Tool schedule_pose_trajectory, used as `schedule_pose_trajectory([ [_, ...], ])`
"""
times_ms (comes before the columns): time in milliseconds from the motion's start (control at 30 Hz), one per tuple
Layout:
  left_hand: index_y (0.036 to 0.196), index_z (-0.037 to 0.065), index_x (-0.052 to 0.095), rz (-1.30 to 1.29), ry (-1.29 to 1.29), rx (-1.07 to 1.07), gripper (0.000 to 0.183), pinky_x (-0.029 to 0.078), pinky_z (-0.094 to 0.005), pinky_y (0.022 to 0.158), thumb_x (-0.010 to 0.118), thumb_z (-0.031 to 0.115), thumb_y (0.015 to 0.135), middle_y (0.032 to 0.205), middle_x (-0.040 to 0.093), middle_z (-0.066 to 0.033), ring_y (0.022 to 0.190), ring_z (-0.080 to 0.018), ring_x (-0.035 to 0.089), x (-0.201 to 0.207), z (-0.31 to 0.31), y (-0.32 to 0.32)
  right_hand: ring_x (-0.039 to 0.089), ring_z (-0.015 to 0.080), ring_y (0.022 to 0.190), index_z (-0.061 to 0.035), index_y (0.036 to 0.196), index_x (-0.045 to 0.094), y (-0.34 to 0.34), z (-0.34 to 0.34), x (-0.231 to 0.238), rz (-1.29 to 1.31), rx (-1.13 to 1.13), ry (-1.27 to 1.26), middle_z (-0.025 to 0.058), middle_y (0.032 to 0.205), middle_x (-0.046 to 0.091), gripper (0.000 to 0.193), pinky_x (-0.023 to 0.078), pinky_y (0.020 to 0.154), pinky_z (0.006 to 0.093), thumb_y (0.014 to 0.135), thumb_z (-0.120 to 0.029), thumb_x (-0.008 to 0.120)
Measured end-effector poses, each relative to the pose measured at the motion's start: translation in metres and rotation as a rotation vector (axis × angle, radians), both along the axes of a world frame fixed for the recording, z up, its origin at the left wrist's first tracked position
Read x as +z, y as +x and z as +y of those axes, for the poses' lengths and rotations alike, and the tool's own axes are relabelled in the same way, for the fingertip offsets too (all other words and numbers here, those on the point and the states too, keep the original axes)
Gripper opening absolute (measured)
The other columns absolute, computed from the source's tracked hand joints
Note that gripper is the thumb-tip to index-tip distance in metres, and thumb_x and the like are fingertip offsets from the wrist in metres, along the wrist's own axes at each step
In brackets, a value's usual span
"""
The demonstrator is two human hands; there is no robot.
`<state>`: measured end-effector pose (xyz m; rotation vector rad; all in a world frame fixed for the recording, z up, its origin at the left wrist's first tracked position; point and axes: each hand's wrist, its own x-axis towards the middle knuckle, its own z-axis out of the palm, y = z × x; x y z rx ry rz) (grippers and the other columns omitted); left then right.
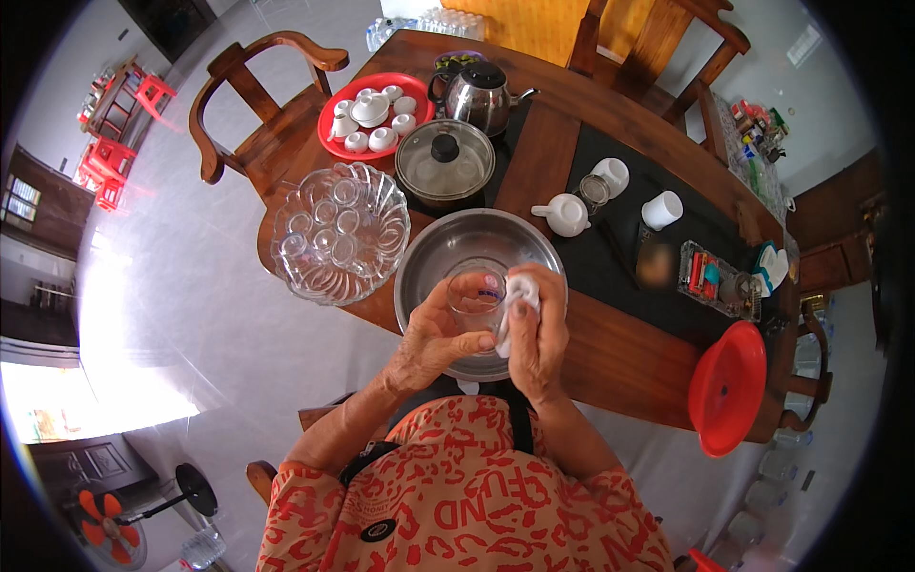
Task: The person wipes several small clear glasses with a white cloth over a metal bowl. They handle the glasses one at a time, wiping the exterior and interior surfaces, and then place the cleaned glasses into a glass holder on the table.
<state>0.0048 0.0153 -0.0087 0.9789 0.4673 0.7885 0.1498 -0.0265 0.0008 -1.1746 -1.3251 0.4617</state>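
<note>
Over a wide steel basin (429, 243) at the table's near edge, my left hand (437, 334) is wrapped around a small clear drinking glass (475, 292). My right hand (539, 329) grips a bunched white cloth (520, 303) beside the glass's right side; whether the cloth touches the glass I cannot tell. Left of the basin stands a large fluted glass bowl (381, 195) with several small clear glasses (334, 229) in it. Just beyond the basin sits a pot with a glass lid (443, 172) and a black knob.
A red tray (329, 129) of white teacups and a steel kettle (481, 100) stand farther back. To the right are a white teapot (567, 216), a white cup (661, 211), a glass tray of small items (720, 281) and a red basin (729, 386) at the edge. Wooden chairs (253, 119) border the table.
</note>
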Motion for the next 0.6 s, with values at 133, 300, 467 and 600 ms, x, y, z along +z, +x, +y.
schedule_pose_trajectory([
  [133, 0.129, 0.008, 0.047, 0.022, 0.019, 0.000, 0.061, 0.047, -0.0311, 0.092, 0.076, 0.006, 0.076, 0.121, 0.047, -0.0047, 0.112, -0.0172, 0.045, 0.003, -0.001, -0.002, 0.051, 0.0160, 0.092, 0.0014, 0.109, 0.053, 0.012, 0.011, 0.004, 0.341, 0.159, -0.297, 0.0105, 0.109, 0.051, 0.021, 0.043, 0.079, 0.0275, 0.097, -0.014, 0.045],
  [300, 0.133, 0.009, 0.045, -0.062, -0.038, 0.020, 0.061, 0.048, -0.0277, 0.088, 0.073, 0.007, 0.079, 0.112, 0.047, -0.0036, 0.103, -0.0149, 0.048, -0.005, 0.001, -0.001, 0.052, 0.0186, 0.096, 0.0008, 0.117, 0.055, 0.005, 0.008, 0.008, 0.049, 0.098, -0.053, 0.0127, 0.112, 0.051, 0.027, 0.043, 0.080, 0.0269, 0.095, -0.014, 0.049],
  [467, 0.142, 0.012, 0.028, -0.231, -0.203, 0.092, 0.072, 0.047, -0.0301, 0.089, 0.069, 0.004, 0.082, 0.116, 0.049, -0.0068, 0.107, -0.0163, 0.050, -0.002, 0.001, 0.000, 0.048, 0.0312, 0.104, 0.0005, 0.122, 0.055, -0.009, -0.007, 0.011, -0.351, 0.052, 0.151, 0.0160, 0.119, 0.049, 0.035, 0.037, 0.093, 0.0417, 0.088, -0.008, 0.056],
  [600, 0.146, 0.014, 0.019, -0.294, -0.250, 0.050, 0.073, 0.043, -0.0357, 0.094, 0.062, 0.009, 0.087, 0.121, 0.048, -0.0099, 0.113, -0.0201, 0.049, -0.001, 0.000, 0.003, 0.050, 0.0283, 0.104, 0.0008, 0.119, 0.057, -0.006, 0.000, 0.008, -0.236, 0.048, 0.149, 0.0146, 0.115, 0.052, 0.032, 0.041, 0.089, 0.0371, 0.088, -0.005, 0.055],
])
